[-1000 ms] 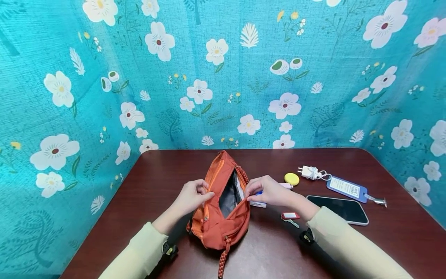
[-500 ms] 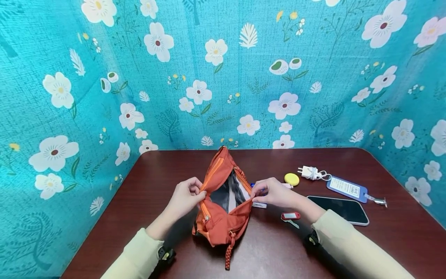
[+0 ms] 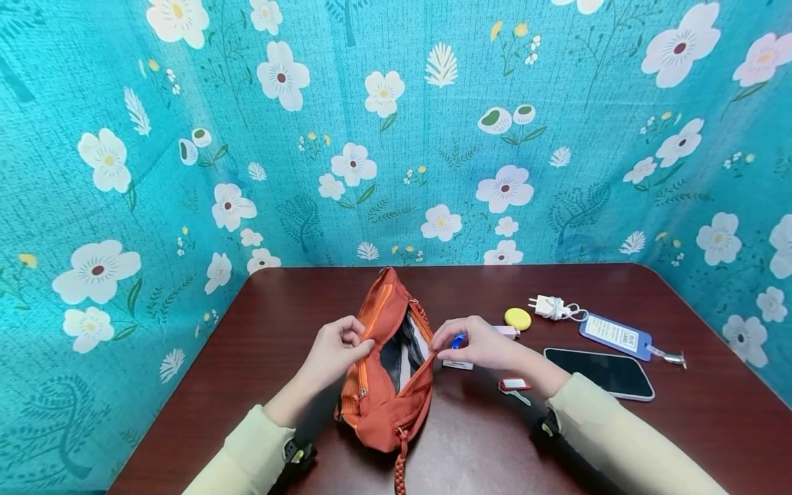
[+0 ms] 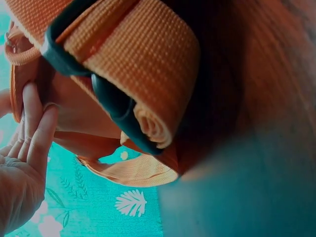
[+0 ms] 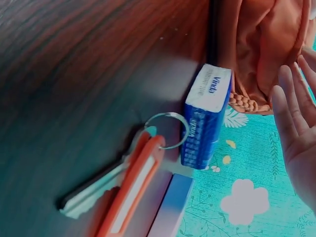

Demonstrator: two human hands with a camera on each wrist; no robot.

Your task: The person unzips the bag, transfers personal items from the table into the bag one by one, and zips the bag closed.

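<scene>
An orange-red bag (image 3: 386, 419) lies on the table, its zipped top spread apart so that a grey and white lining shows. My left hand (image 3: 334, 350) pinches the left edge of the opening between thumb and fingers. Opposite it, my right hand (image 3: 473, 342) pinches the right edge. The left wrist view shows a rolled orange strap (image 4: 148, 54) with a dark buckle beneath the bag's side. Beside the bag, partly behind my right hand, stands a blue and white Vinda tissue pack (image 5: 205, 118).
Right of the bag lie a key with a red tag (image 3: 515, 385), a yellow round case (image 3: 518, 318), a white charger (image 3: 551, 306) with coiled cable, a blue card holder (image 3: 615, 335) and a phone (image 3: 600, 373). A pale pink bar (image 3: 506, 331) lies partly behind my right hand.
Both hands drew the bag's opening wider and lifted it slightly, then lowered it and brought the edges a little closer. The bag now sits slightly further left.
</scene>
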